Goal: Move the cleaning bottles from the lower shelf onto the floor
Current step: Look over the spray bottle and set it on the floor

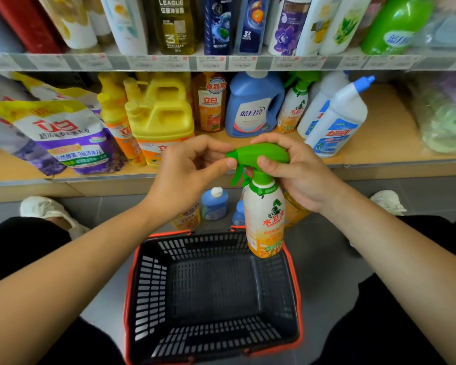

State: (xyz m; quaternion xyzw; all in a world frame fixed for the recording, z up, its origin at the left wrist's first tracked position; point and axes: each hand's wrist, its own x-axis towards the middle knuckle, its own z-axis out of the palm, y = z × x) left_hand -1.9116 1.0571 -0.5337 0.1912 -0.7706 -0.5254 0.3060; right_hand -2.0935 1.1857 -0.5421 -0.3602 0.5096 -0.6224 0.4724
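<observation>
Lower shelf (387, 133), far left: a purple-and-white pouch (66, 138) leans back. Beside it are yellow jugs (159, 119).

Left hand (192, 169): fingers curled, thumb and forefinger pinching the nozzle tip of the spray bottle (265, 222).

On the floor (327, 259) below the hands, against the shelf base, stand an orange bottle (187, 219) and a blue bottle (214, 204) with a white cap. A yellow one (295, 209) is partly hidden behind the spray bottle.

Basket (128, 299), black with an orange rim, sits on the floor in front of them.

The spray bottle is upright, off the shelf and in the air over the basket's far right corner.

Right hand (295, 169): curled over the green trigger head, thumb on the neck.

On the shelf behind are a blue jug (253, 109) and, to its right, tilted white bottles (337, 119).
</observation>
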